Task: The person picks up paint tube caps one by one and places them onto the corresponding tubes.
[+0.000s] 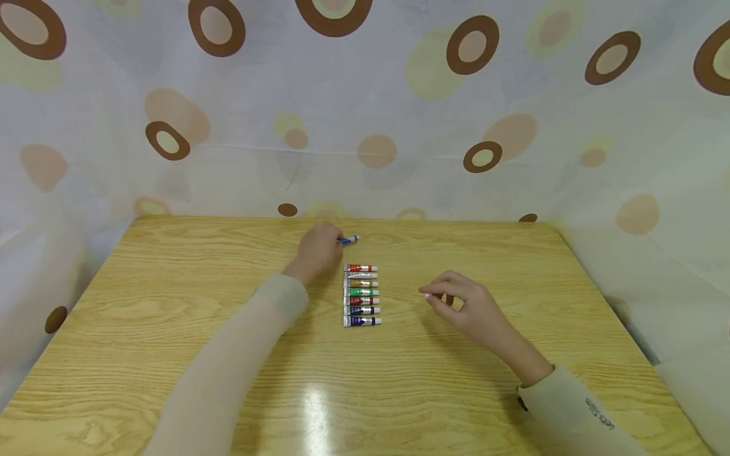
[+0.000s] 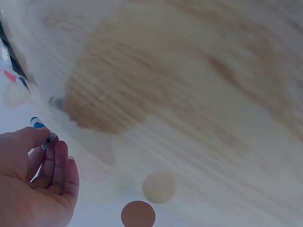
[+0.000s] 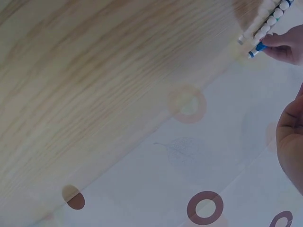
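My left hand (image 1: pixel 320 248) is at the far side of the table, with a small blue paint tube (image 1: pixel 349 240) pinched between thumb and fingers. The tube's white-capped end points right in the head view. In the left wrist view, the thumb and fingertips cover part of the tube (image 2: pixel 38 123). Closer to me is a stacked row of several paint tubes (image 1: pixel 362 292), caps to the right, with red, gold, green and dark blue labels. Right of this row hovers my right hand (image 1: pixel 467 305), thumb and index finger loosely bent towards each other; no object shows plainly between them.
The wood-grain table (image 1: pixel 199 304) ends at a pale curtain (image 1: pixel 376 95) with brown and peach spots, which hangs at the back and both sides. Light glares off the table's front part.
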`<action>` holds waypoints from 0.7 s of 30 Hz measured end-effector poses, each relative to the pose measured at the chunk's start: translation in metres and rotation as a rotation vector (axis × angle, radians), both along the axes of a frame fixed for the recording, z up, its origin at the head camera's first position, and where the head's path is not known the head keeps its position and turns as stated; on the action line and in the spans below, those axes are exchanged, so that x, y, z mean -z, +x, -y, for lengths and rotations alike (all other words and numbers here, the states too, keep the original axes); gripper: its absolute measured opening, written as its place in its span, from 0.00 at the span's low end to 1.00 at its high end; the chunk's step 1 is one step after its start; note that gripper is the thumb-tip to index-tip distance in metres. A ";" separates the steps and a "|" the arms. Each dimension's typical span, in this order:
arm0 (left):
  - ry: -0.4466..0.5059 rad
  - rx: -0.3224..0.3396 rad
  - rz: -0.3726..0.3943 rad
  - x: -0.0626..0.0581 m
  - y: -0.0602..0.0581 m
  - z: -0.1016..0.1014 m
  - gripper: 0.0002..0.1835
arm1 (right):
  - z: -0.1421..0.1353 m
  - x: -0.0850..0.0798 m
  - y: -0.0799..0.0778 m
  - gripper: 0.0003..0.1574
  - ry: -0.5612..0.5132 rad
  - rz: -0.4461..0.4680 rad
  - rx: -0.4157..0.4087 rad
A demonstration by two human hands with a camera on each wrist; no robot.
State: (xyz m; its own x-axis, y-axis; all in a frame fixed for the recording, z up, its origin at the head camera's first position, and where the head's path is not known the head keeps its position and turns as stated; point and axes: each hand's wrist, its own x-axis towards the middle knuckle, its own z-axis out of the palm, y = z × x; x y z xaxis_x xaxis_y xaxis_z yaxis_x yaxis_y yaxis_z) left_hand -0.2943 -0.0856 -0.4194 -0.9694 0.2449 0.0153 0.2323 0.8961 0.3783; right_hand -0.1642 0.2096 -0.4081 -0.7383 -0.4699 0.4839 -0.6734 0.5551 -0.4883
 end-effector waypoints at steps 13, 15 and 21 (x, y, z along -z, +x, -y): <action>0.088 0.054 -0.115 -0.013 0.015 0.004 0.12 | 0.006 -0.007 -0.013 0.13 0.009 -0.003 0.059; 0.103 0.065 -0.129 -0.016 0.021 0.004 0.12 | 0.006 -0.008 -0.015 0.13 0.014 0.000 0.072; 0.157 0.101 -0.161 -0.026 0.038 0.003 0.11 | 0.007 -0.009 -0.020 0.12 0.005 0.014 0.091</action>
